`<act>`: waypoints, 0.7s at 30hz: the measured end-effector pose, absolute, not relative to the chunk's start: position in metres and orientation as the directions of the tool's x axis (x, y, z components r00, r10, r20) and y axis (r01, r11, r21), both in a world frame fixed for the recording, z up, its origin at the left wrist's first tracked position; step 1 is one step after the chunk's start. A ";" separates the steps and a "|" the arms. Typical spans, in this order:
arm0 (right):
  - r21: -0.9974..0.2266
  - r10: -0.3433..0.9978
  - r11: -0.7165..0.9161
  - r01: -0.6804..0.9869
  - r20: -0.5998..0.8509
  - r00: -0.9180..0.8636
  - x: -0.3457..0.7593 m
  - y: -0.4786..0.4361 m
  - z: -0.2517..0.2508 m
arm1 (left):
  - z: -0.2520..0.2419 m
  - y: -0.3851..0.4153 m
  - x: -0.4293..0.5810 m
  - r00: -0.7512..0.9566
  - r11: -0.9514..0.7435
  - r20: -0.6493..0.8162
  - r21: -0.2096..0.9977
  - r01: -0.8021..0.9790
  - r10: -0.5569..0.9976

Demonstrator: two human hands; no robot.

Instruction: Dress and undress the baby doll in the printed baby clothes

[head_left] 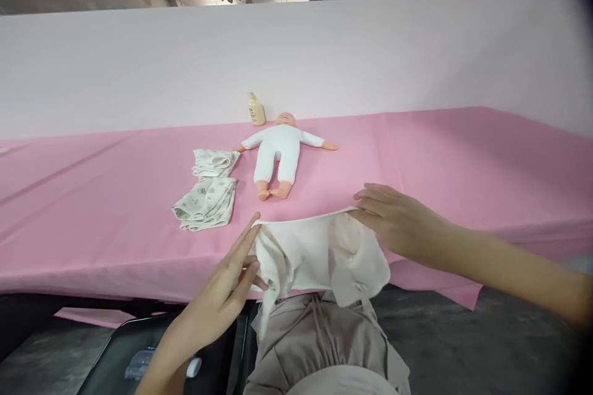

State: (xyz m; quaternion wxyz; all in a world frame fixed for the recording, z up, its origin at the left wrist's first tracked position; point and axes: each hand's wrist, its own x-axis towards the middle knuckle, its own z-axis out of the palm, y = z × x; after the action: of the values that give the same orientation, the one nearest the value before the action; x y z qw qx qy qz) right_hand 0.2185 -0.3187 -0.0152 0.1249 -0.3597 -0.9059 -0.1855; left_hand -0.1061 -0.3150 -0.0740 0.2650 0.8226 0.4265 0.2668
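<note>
A clear bottle (139,364) with a white cap lies on a black chair (106,355), below and to the left of the left fingers and partly hidden by the left forearm. The pink table cover (115,197) starts farther up on that side and runs on behind both sets of fingers. Two folded patterned cloths, a lower one (206,203) and an upper one (214,163), lie on it beyond the left fingertips and to their left, the two just touching or nearly so. The left hand (231,287) holds the left corner of a white cloth (306,250), its long fingers stretched upward, thumb apart from them; which fingers pinch the corner, I cannot tell. Well beyond those fingertips a pump bottle (256,111) stands upright by the wall, and a doll (280,148) in white lies face up, arms out, its feet nearest the fingers. The white cloth spans the gap between the two hands, top edge almost straight, the rest drooping in folds over grey-brown trousers (328,339). The right hand (393,216) holds the opposite corner, fingers close together and pointing left, thumb hidden.
</note>
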 end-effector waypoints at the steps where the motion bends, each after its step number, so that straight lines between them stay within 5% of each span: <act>1: 0.224 0.593 0.687 0.691 0.378 -0.711 0.220 -0.315 -0.013 | -0.075 -0.313 -0.107 0.510 -0.519 0.225 0.646 0.559 0.830; 4: 0.140 0.599 0.717 0.683 0.376 -0.707 0.228 -0.304 -0.009 | -0.078 -0.304 -0.107 0.548 -0.611 0.282 0.462 0.642 0.788; 9: 0.062 0.590 0.754 0.653 0.371 -0.717 0.244 -0.288 -0.012 | -0.085 -0.285 -0.107 0.564 -0.574 0.474 -0.141 0.807 0.676; 11: 0.045 0.548 0.793 0.608 0.383 -0.744 0.247 -0.289 -0.012 | -0.084 -0.280 -0.110 0.602 -0.587 0.494 -0.207 0.782 0.628; 13: -0.023 0.541 0.820 0.572 0.356 -0.762 0.247 -0.298 -0.009 | -0.079 -0.278 -0.113 0.638 -0.665 0.463 -0.128 0.735 0.616; 17: -0.311 0.624 0.772 0.554 0.208 -0.753 0.239 -0.334 0.007 | -0.052 -0.282 -0.120 0.721 -0.759 0.243 0.265 0.594 0.649; 21: -0.504 0.649 0.728 0.464 0.289 -0.704 0.238 -0.366 0.008 | -0.018 -0.299 -0.125 0.860 -0.771 0.136 0.527 0.358 0.492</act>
State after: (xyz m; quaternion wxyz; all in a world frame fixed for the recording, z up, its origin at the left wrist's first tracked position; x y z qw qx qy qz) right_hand 0.2379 -0.3659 0.0083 0.2295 -0.3088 -0.9008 0.2013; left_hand -0.1248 -0.2990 -0.0184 0.2501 0.9313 0.2283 0.1343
